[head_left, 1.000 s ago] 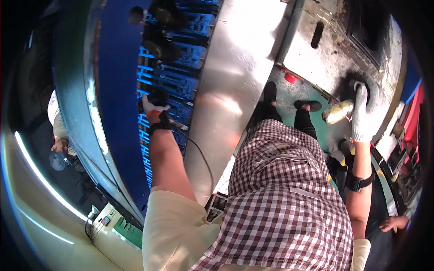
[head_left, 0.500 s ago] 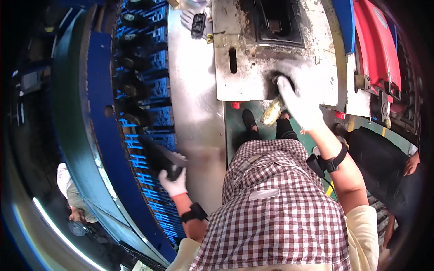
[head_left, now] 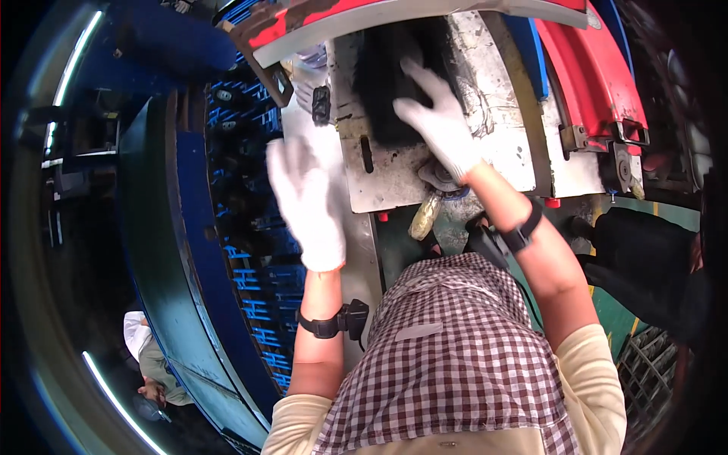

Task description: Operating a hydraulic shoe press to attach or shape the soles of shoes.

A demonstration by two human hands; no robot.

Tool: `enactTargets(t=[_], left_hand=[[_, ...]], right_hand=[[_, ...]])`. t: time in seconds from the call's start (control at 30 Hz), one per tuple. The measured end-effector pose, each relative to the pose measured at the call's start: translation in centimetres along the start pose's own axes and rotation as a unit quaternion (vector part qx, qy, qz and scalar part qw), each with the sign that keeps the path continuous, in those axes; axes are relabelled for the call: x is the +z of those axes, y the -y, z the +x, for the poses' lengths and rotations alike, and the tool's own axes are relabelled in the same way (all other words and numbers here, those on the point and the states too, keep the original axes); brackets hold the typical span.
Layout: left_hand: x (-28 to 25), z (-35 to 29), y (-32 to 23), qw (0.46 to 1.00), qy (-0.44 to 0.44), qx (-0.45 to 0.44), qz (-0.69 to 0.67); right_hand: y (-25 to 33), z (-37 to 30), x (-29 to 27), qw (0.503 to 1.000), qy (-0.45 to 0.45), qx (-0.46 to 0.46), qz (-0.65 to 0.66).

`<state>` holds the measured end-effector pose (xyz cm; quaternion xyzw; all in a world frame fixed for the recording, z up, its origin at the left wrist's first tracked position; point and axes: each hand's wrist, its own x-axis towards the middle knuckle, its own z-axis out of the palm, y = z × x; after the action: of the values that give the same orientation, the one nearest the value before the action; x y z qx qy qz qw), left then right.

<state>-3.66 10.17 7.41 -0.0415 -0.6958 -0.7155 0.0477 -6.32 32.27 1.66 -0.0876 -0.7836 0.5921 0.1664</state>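
Observation:
My left hand (head_left: pixel 302 205), in a white glove, is raised over the metal bench with its fingers stretched out and nothing in it. My right hand (head_left: pixel 438 125), also gloved, reaches over a black soft-edged patch (head_left: pixel 379 91) on the scuffed metal plate (head_left: pixel 379 182). Its fingers are apart, and the fingertips blur against the black. Just below that wrist is a lever with a yellowish wrapped handle (head_left: pixel 426 217), which the hand does not grip. A red frame (head_left: pixel 318 26) with a pale edge spans the plate's far end.
Left of the bench, a blue pegged rack (head_left: pixel 250 303) carries several dark shapes. A small black part (head_left: pixel 321 105) lies beside a white glove (head_left: pixel 303 92). On the right stands another red hinged machine cover (head_left: pixel 580 68). Other people are at lower left (head_left: pixel 148 364) and at right.
My left hand has let go of a dark shoe-like piece by the rack and moved up and right. My right hand has left the lever and moved up-left over the plate. The red frame has appeared.

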Motion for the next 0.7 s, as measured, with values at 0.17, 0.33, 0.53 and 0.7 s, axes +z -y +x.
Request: enactTargets(t=[0.17, 0.33, 0.53, 0.7], left_hand=[[1.6, 3.7, -6.3, 0.953, -0.066, 0.294, 0.024], [3.9, 7.1, -10.9, 0.919, -0.022, 0.393, 0.015], [10.5, 14.0, -16.0, 0.763, 0.004, 0.535, 0.364], [15.9, 16.5, -19.0, 0.751, 0.278, 0.425, 0.423]], right_hand=[[-1.9, 7.1, -0.1, 0.954, -0.053, 0.041, -0.291], [-3.6, 6.7, 1.3, 0.915, -0.03, 0.082, -0.394], [-2.6, 7.3, 1.7, 0.913, -0.001, 0.123, -0.389], [-2.8, 7.2, 0.6, 0.922, 0.013, 0.112, -0.371]])
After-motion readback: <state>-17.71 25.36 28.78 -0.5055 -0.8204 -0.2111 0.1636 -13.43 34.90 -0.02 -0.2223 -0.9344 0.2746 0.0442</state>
